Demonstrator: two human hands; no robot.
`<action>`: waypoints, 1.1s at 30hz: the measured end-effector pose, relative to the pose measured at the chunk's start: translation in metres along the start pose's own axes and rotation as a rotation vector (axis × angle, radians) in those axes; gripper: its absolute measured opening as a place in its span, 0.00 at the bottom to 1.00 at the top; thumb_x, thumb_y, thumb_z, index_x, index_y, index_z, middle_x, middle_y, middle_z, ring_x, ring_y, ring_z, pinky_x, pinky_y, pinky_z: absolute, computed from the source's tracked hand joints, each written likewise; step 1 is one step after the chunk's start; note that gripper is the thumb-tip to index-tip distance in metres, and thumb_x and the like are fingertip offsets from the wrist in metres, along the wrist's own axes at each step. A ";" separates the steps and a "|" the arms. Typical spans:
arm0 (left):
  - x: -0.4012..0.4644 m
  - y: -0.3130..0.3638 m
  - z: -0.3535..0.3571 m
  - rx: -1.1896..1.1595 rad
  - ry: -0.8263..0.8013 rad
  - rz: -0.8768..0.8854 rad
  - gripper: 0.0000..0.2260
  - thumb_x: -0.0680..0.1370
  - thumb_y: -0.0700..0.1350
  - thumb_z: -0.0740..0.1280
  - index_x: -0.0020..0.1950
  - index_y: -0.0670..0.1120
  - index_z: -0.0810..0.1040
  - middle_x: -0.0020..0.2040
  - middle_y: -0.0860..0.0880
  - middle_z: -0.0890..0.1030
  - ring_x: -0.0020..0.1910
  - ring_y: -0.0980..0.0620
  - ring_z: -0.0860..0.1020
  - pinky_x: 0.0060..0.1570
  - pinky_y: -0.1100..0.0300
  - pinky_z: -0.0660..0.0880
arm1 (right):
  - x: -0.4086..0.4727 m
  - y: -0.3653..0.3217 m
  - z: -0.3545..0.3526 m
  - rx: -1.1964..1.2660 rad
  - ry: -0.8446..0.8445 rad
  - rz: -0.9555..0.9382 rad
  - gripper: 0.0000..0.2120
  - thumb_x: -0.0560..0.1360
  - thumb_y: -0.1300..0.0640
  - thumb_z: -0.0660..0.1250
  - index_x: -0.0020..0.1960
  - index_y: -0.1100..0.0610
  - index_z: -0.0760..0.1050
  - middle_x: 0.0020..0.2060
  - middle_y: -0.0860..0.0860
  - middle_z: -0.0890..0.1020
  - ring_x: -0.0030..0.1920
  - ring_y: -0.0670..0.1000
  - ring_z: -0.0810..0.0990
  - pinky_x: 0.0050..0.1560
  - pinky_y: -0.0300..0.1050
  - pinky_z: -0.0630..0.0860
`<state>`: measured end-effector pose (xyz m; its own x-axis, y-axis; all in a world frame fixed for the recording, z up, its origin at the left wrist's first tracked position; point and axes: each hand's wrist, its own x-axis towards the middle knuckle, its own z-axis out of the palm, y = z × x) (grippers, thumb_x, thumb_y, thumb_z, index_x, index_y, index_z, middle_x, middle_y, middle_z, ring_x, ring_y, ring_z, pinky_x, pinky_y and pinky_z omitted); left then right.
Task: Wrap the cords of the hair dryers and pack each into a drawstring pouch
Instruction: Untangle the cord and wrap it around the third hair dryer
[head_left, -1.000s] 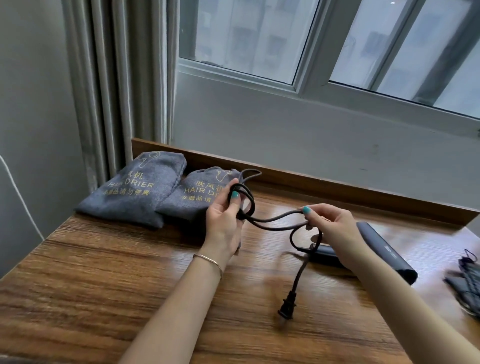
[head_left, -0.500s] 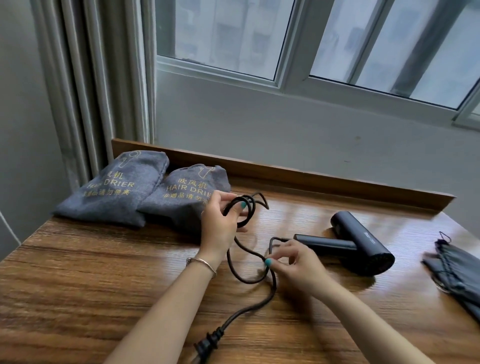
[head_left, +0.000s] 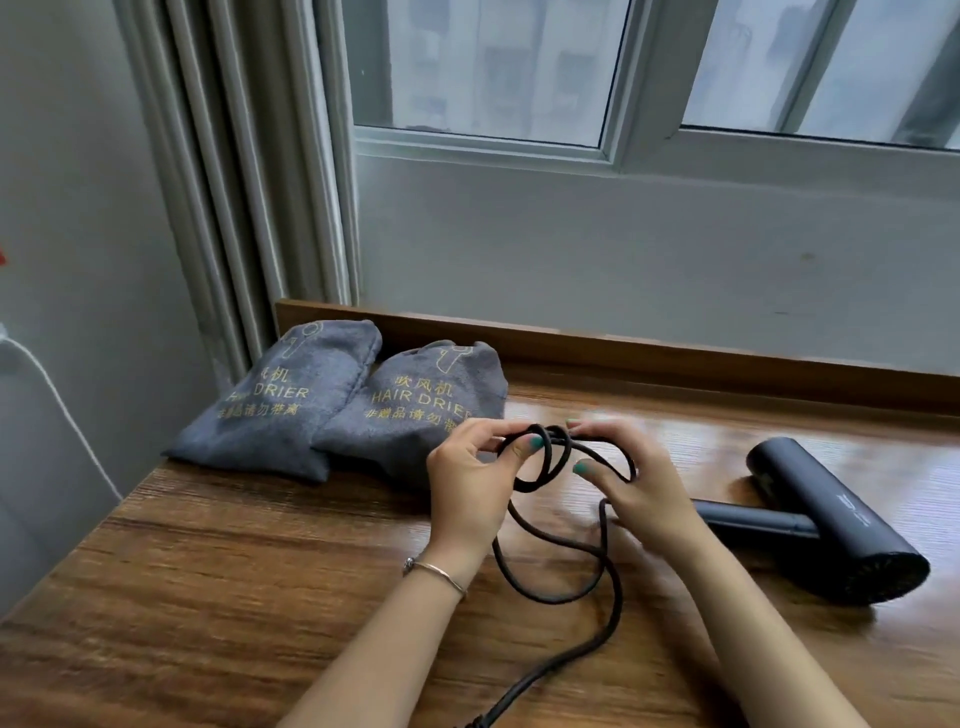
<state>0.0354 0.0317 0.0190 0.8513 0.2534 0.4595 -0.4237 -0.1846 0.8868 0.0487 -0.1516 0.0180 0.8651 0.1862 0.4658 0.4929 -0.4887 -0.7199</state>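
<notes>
A black hair dryer (head_left: 836, 525) lies on its side at the right of the wooden table (head_left: 208, 597). Its black cord (head_left: 558, 597) runs left from the handle, loops on the table and trails off the bottom edge. My left hand (head_left: 467, 488) pinches a small coil of the cord just above the table. My right hand (head_left: 639, 483) holds another loop of cord against that coil. Two filled grey drawstring pouches (head_left: 291, 400) (head_left: 426, 405) printed "HAIR DRIER" lie at the back left, just behind my left hand.
A raised wooden lip (head_left: 675, 353) runs along the table's back edge under the window wall. Curtains (head_left: 234, 182) hang at the back left. A white cable (head_left: 67, 415) hangs on the wall left of the table.
My right hand has risen from the table and brought a loop of cord up to the coil in my left hand. The view has swung left, so the empty pouch at right is out of frame.
</notes>
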 end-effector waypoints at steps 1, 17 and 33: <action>-0.001 0.000 0.001 0.006 -0.018 -0.002 0.10 0.70 0.42 0.77 0.44 0.56 0.83 0.41 0.57 0.83 0.43 0.60 0.80 0.43 0.69 0.75 | -0.001 0.004 0.003 0.052 0.022 0.010 0.13 0.72 0.59 0.72 0.53 0.46 0.76 0.50 0.38 0.81 0.55 0.43 0.79 0.59 0.52 0.76; -0.004 0.001 0.003 0.021 -0.229 -0.068 0.20 0.66 0.51 0.78 0.56 0.55 0.78 0.54 0.49 0.81 0.54 0.54 0.81 0.57 0.53 0.78 | -0.022 0.007 -0.004 -0.098 0.120 -0.029 0.17 0.69 0.46 0.74 0.56 0.46 0.78 0.58 0.46 0.73 0.47 0.43 0.80 0.43 0.39 0.77; -0.008 0.011 0.007 -0.188 -0.296 -0.160 0.20 0.66 0.46 0.76 0.56 0.50 0.79 0.54 0.44 0.83 0.54 0.51 0.82 0.47 0.66 0.77 | -0.023 -0.001 -0.004 0.064 0.136 -0.040 0.09 0.75 0.54 0.68 0.55 0.51 0.81 0.38 0.52 0.78 0.35 0.50 0.74 0.33 0.41 0.71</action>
<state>0.0255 0.0208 0.0249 0.9520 -0.0254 0.3051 -0.3046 0.0195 0.9523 0.0278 -0.1589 0.0105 0.8261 0.0854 0.5570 0.5354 -0.4273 -0.7286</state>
